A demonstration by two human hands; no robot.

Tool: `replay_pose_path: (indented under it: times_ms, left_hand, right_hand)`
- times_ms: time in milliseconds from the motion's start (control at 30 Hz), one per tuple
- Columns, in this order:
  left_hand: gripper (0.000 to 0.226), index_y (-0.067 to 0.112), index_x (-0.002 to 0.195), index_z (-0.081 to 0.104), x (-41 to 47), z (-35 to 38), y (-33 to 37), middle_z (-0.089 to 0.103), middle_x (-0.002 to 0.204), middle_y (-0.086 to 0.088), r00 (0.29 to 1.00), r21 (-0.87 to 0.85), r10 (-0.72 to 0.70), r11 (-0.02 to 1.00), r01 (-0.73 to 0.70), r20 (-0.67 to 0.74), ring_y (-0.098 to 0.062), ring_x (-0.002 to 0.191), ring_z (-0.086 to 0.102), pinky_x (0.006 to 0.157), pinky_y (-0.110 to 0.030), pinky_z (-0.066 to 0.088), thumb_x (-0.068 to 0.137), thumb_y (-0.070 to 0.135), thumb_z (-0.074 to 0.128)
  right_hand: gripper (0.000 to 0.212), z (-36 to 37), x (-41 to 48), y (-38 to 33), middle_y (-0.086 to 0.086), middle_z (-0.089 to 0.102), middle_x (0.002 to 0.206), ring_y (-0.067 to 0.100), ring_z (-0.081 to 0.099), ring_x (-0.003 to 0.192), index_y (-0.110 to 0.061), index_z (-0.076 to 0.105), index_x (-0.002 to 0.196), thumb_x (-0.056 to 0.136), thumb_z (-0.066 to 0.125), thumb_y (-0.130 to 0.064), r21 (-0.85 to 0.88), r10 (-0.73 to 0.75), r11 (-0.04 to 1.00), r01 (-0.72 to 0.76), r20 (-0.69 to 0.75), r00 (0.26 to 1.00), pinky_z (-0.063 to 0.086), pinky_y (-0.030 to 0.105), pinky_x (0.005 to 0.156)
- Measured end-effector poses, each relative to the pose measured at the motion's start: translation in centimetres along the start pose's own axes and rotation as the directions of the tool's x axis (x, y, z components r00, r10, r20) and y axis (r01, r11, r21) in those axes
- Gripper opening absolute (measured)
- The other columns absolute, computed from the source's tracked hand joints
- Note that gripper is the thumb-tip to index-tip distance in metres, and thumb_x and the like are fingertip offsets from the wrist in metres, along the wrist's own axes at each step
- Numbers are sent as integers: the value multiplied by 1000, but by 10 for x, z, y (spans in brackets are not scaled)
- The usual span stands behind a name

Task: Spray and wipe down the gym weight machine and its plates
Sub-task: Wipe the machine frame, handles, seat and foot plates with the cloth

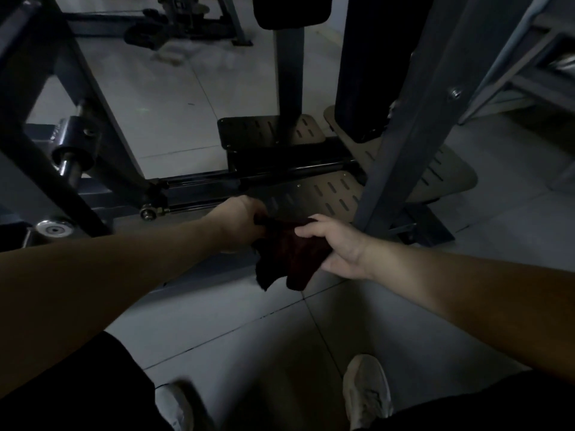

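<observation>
My feed from the head camera was dim and looked down past both forearms. I had the left hand (239, 217) gripping the upper left corner of a dark red cloth (292, 253), fingers curled tight round a bunched part of it. The right hand (337, 247) held the cloth's right edge, fingers folded over the top and thumb underneath. Both hands were closed on the cloth, which hung slack between them with its 2 lower ends free above the tiled floor (249, 321).

The cloth was low in front of the weight machine (289, 73), just before its slotted footplate (329, 194). I could not tell whether it touched the plate. A grey upright post (404, 135) rose just to the right of the right hand, and a black pad (364, 73) stood behind it. On the left, a slanted frame bar (40, 119) carried a chrome peg (70, 163). A black rail (249, 178) ran low along the floor from that bar toward the footplate, just beyond the left hand.

At the bottom edge I saw 2 pale shoes on the tiles: the right shoe (367, 390) was sharp and the left shoe (174, 405) was blurred. Dark shapes at the far top left were too blurred for me to identify.
</observation>
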State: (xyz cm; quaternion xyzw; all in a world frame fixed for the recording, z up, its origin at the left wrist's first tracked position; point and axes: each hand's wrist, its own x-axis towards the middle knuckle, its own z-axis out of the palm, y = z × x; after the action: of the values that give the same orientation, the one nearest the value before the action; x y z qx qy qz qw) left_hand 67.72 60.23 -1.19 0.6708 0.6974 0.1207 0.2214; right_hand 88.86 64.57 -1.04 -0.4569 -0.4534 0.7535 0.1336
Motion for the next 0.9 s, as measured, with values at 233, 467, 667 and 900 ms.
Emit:
replay_pose_path:
  times_ms: [233,467,667,900]
  left_hand:
    - [16,13,103,70,29,5,-17,68,96,-5,998,-21,-62,998,62,-16,-24,85,63,71,-29,46,96,25,62]
    - [29,5,121,68,39,14,-63,68,115,-17,964,-137,-264,956,261,-8,-34,103,64,86,-38,54,97,21,63]
    - [22,19,114,74,58,26,-85,72,96,-7,960,-277,-267,932,234,-87,-28,92,68,74,-28,44,96,22,60]
    - [19,16,111,74,72,37,-98,72,95,-6,949,-286,-296,924,255,-109,-25,89,66,76,-30,48,92,16,70]
  right_hand:
    - [33,-1,24,-38,7,69,117,26,68,107,-20,61,121,91,72,-13,-331,-329,917,221,-318,889,57,46,96]
    - [37,-21,100,-15,13,44,140,34,37,137,-25,48,137,103,54,-34,-975,-552,202,-91,-191,811,42,47,105]
    - [44,28,125,27,2,15,170,16,4,158,-24,40,153,109,38,-33,-965,-494,220,146,19,869,4,46,124]
    - [53,-28,182,-15,3,8,172,25,-3,158,-31,22,161,109,28,-42,-892,-482,340,-299,-438,759,3,57,124]
